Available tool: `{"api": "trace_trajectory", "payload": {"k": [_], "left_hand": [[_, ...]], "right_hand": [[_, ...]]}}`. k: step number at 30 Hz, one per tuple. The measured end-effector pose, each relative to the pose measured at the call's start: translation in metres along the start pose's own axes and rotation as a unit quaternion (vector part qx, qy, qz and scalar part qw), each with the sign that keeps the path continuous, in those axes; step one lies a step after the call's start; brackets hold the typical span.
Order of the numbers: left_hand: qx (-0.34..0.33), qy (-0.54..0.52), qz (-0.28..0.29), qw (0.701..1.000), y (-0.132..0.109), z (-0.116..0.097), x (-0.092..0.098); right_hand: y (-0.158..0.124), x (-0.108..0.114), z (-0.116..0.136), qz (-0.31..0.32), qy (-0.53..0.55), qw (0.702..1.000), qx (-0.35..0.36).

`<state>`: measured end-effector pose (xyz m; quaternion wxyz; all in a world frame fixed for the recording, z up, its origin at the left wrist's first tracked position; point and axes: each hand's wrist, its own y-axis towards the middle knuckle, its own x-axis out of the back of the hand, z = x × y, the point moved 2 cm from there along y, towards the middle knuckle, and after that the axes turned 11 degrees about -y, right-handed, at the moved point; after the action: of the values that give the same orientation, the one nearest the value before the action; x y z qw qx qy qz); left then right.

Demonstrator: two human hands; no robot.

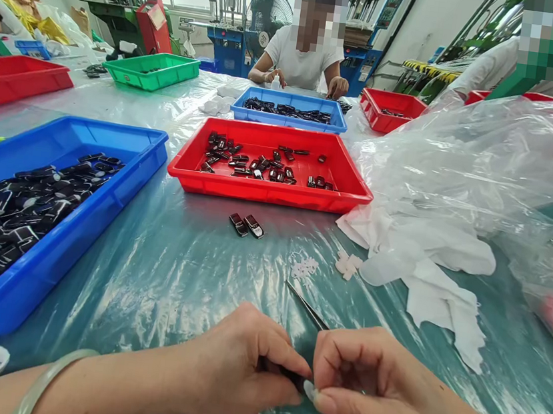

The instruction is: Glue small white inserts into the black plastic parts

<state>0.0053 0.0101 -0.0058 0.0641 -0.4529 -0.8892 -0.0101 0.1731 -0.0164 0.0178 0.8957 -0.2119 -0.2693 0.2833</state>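
In the lower middle, my left hand (253,372) is closed around a small dark part (293,375), mostly hidden by the fingers. My right hand (371,380) pinches a small whitish translucent piece (309,390) at the end of that part, so the two hands almost meet. Pointed metal tweezers (307,305) stick out past my right fingers; whether they are held or lie on the table cannot be made out. Two glossy black fob-like parts (246,225) lie side by side farther ahead, near tiny white bits (304,267) and pale pink pieces (348,265).
A red tray (268,194) of small black parts stands ahead. At left is a blue tray (104,213) piled with black pieces. White cloths (430,273) and plastic sheeting (473,164) lie right. Across the table sits a person (301,62) behind another blue tray (287,121).
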Motion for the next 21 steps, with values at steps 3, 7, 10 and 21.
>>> {"api": "trace_trajectory", "payload": {"k": [3, 7, 10, 21], "left_hand": [[-0.008, 0.01, 0.004, 1.0, 0.0008, 0.0003, 0.0006], [-0.01, 0.01, 0.012, 1.0, -0.0008, 0.001, -0.0001], [-0.015, 0.009, 0.014, 1.0, -0.0014, 0.0007, -0.0007], [-0.017, 0.028, 0.026, 0.999, -0.0008, 0.0018, -0.0018]], "right_hand": [[0.0014, -0.0009, 0.0009, 0.022, 0.041, 0.999, -0.013], [0.0056, -0.0038, -0.0044, 0.038, 0.11, 0.992, -0.044], [0.008, -0.0049, -0.0065, 0.038, 0.136, 0.988, -0.061], [0.0098, -0.0075, -0.0045, 0.011, 0.148, 0.985, -0.084]]}}
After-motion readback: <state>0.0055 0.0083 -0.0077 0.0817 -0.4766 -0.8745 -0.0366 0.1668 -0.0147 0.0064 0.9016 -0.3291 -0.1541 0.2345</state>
